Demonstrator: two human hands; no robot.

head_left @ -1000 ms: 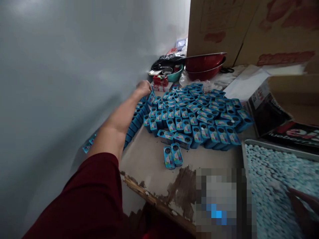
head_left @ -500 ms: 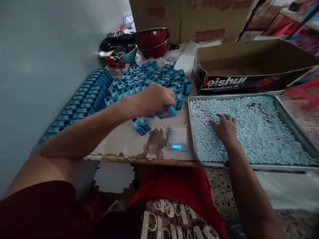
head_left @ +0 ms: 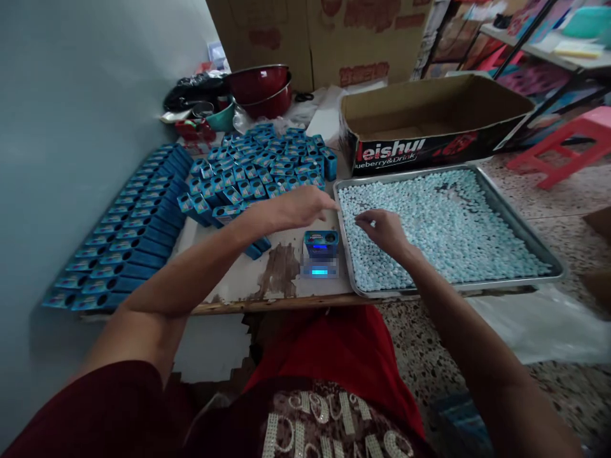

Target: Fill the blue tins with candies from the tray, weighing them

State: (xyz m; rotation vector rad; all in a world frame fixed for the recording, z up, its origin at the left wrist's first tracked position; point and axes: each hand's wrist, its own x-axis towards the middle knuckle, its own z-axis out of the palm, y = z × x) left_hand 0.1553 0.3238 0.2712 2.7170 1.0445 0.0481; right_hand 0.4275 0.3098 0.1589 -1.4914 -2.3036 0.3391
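Observation:
A small blue box stands on a little scale with a lit blue display, near the table's front edge. My left hand is above and behind that box, palm down, its fingertips reaching toward the tray's left rim; I see nothing in it. Over the left part of a metal tray of pale blue pellets is my right hand. Its thumb and fingertips are pinched together, and what lies between them is too small to make out.
Many blue boxes crowd the table behind my left hand, and neat rows of boxes line the left wall. Red bowls stand at the back, a cardboard box behind the tray. A red stool is at right.
The blue box has gone from my left hand onto the scale. My right hand has moved left across the tray and closed its fingers. The view has shifted somewhat.

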